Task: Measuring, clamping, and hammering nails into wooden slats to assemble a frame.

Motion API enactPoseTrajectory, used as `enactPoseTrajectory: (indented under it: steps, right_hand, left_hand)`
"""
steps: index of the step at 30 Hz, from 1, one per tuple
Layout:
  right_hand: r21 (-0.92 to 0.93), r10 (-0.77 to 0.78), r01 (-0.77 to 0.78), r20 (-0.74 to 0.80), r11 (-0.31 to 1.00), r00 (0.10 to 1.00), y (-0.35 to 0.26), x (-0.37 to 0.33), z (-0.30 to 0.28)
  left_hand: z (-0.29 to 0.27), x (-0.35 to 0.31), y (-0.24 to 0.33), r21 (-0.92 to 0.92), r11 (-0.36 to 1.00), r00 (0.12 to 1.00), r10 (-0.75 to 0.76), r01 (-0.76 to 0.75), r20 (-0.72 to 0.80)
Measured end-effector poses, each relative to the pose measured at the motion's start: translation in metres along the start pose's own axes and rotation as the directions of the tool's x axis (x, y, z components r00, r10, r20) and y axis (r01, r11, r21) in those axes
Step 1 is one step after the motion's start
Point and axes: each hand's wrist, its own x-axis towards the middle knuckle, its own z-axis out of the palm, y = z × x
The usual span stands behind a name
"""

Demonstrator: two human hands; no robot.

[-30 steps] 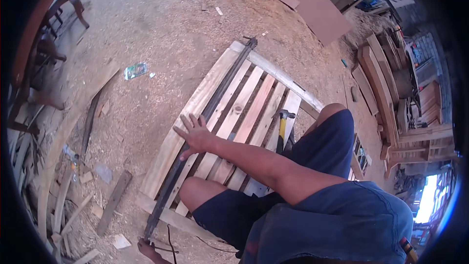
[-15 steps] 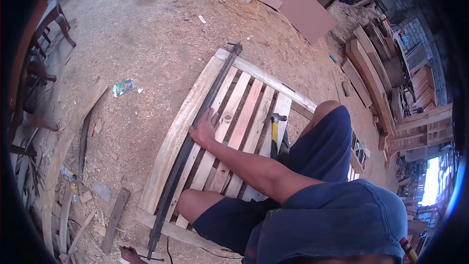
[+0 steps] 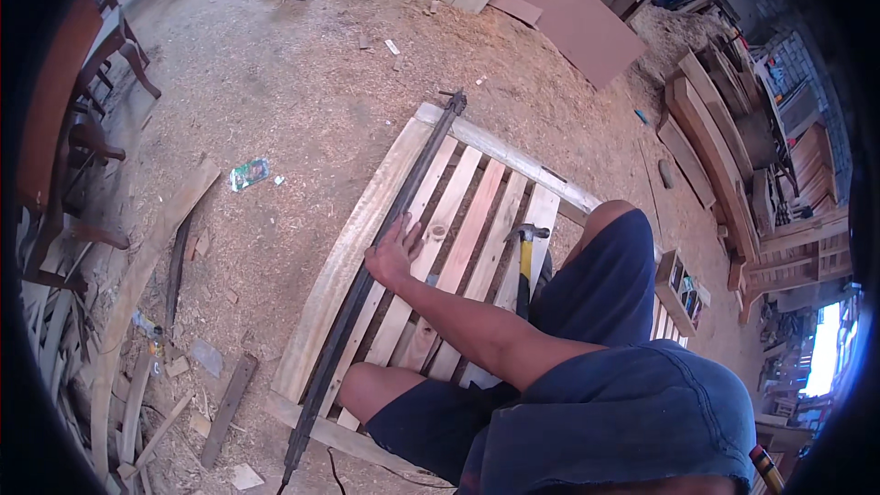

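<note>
My right hand (image 3: 394, 257) lies on a long dark metal bar clamp (image 3: 362, 293), its fingers stretched out over the bar and the slat beside it. The clamp runs along the left side of a slatted wooden frame (image 3: 344, 261), which lies on the ground. One end of the clamp sits past the frame's far rail; its near end runs out at the lower edge. A claw hammer (image 3: 526, 261) with a yellow and black handle rests on the slats by my right leg. My left hand is out of view. My bent knees are over the frame.
Scrap wood (image 3: 215, 408) and long boards lie at the left, near dark wooden furniture (image 3: 119, 46). A crushed green bottle (image 3: 249, 174) is on the sawdust-covered floor. Brown sheets (image 3: 577, 23) and stacked timber (image 3: 710, 147) stand at the far right. A small wooden box (image 3: 674, 293) sits beside my right leg.
The view has shifted, so the frame appears lower and further right. My left hand, at the clamp's near end before, has gone out of view. My right hand stays on the bar.
</note>
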Motion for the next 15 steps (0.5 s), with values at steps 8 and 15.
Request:
enactPoseTrajectory:
  steps: [8,15]
  right_hand:
    - [0.003,0.046,-0.046,0.009,0.999,0.999,-0.014,-0.006,-0.014]
    - [-0.163,0.079,-0.062,0.097,0.985,0.992,0.001,-0.006,-0.023]
  left_hand:
    - [-0.020,-0.030,0.017,0.343,0.923,0.961,0.086,-0.177,0.264]
    - [-0.006,-0.070,0.051,0.601,0.743,0.853,-0.080,-0.294,0.516]
